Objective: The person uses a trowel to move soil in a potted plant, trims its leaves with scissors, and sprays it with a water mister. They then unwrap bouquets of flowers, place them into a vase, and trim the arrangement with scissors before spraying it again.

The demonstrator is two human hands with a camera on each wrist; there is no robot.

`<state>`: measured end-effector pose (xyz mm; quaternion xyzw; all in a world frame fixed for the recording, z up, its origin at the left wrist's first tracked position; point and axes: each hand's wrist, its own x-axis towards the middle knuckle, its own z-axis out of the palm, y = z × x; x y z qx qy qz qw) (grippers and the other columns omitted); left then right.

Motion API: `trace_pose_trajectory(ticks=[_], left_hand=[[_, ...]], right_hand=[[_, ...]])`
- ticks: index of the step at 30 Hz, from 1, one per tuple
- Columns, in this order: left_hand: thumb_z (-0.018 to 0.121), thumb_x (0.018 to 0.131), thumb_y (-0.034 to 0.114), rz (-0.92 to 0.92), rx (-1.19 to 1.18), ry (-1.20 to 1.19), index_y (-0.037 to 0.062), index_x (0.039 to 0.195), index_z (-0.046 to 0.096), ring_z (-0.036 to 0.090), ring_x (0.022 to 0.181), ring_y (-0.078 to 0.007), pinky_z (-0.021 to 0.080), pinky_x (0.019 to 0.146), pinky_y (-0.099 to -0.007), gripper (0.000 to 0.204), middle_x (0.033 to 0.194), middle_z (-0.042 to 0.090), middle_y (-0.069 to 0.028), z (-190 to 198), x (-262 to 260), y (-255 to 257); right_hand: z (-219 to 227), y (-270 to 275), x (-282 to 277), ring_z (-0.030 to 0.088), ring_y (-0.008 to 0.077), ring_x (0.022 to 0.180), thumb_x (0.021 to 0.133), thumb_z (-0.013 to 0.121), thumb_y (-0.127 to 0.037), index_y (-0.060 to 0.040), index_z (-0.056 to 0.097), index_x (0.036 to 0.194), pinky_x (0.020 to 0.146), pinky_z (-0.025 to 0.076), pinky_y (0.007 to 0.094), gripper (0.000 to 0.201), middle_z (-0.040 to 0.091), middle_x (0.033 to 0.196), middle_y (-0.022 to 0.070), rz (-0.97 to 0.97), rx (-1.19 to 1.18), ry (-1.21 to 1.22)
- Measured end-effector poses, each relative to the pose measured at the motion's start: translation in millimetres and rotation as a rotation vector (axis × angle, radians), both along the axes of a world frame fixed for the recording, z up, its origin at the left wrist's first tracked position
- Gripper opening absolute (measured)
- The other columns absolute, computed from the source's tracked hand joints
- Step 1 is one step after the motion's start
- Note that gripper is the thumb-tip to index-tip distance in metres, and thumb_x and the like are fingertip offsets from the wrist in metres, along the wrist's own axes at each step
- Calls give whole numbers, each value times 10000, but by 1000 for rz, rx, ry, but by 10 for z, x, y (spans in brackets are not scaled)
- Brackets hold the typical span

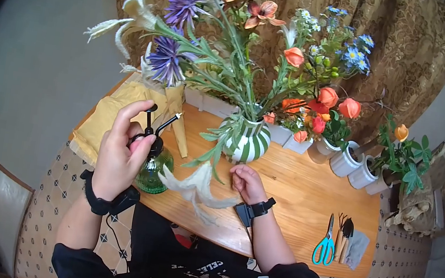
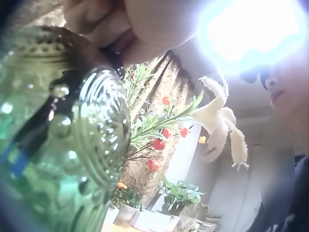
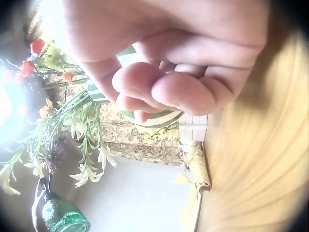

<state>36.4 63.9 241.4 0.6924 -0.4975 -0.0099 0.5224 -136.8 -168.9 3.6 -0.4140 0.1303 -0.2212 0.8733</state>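
The left hand grips the black spray head of a green glass bottle, a finger on the top plunger, the nozzle tilted toward the vase. In the left wrist view the ribbed bottle fills the left side. The right hand rests at the table by the vase, fingers loosely curled with nothing in them; the right wrist view shows the same hand near the wood. The green-and-white striped vase holds tall stems with purple flowers and white flowers; one white flower droops between the hands.
Turquoise scissors, small garden tools and a grey cloth lie at the table's right. Potted plants line the back edge. Brown wrapping paper covers the left end, and a patterned curtain hangs behind.
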Motion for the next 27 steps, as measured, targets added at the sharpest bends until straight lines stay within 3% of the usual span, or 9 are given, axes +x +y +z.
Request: trace_pose_trajectory(ticks=[4, 5, 11, 14, 17, 21, 23, 26, 27], left_hand=[[554, 858, -77, 24, 80, -75, 12, 1131, 479, 418, 653, -39, 364, 617, -187, 297, 740, 461, 36, -120, 42, -21], [557, 852, -74, 12, 83, -13, 24, 1150, 481, 400, 636, -41, 347, 591, -197, 323, 707, 450, 38, -348, 85, -42], [555, 804, -111, 49, 120, 192, 60, 1295, 422, 351, 594, -39, 297, 550, -205, 537, 651, 353, 58, -899, -89, -20], [550, 798, -88, 46, 102, 294, 87, 1346, 395, 393, 563, -94, 362, 546, -240, 596, 652, 391, 2, -1121, -174, -12], [548, 796, -92, 34, 53, 229, 78, 1393, 333, 396, 560, -78, 365, 539, -227, 656, 677, 417, 5, -1203, -275, -19], [575, 812, -71, -39, 79, 246, 67, 1418, 291, 540, 615, -105, 445, 593, -239, 683, 729, 523, -30, -1248, -339, -5], [607, 810, -41, -60, 99, 249, 51, 1418, 281, 592, 762, -159, 470, 705, -271, 696, 852, 564, -63, -1245, -349, 3], [607, 796, -29, -109, 130, 284, 34, 1417, 279, 603, 1043, -257, 456, 912, -320, 705, 1149, 572, -151, -1312, -367, 17], [634, 808, -27, -105, 47, 269, 75, 1409, 306, 614, 715, -211, 514, 687, -314, 692, 835, 555, -90, -1395, -390, -31]], right_hand=[[5, -2, -9, 417, 87, 476, 932, 523, -131, -27, 614, 939, 456, 332, 225, 139, 487, 595, 1, 7, 4, -4], [4, -6, -11, 419, 86, 477, 931, 522, -131, -27, 614, 938, 457, 333, 225, 138, 487, 595, 1, 7, 8, -2], [5, -10, -12, 432, 87, 477, 928, 522, -127, -27, 616, 938, 457, 338, 224, 138, 505, 603, 4, 1, 3, 11], [-35, -29, 5, 433, 88, 475, 926, 523, -127, -23, 616, 938, 455, 339, 225, 140, 515, 609, 8, -2, -18, 21], [-58, -25, 17, 433, 86, 483, 924, 526, -129, -19, 615, 935, 462, 340, 223, 142, 513, 609, 7, -27, -24, 38], [36, 9, 15, 434, 81, 502, 920, 532, -135, -14, 612, 933, 478, 340, 216, 146, 507, 606, 3, -87, -36, 85], [177, 113, 32, 431, 76, 505, 905, 554, -132, -12, 615, 916, 477, 334, 216, 136, 520, 616, 1, -225, -73, 120], [313, 201, 18, 471, 72, 532, 897, 561, -116, -17, 617, 901, 509, 375, 198, 114, 560, 648, 2, -235, -155, 81], [334, 226, 45, 492, 72, 546, 898, 560, -109, -21, 616, 895, 525, 395, 193, 104, 574, 663, 3, -237, -119, 54]])
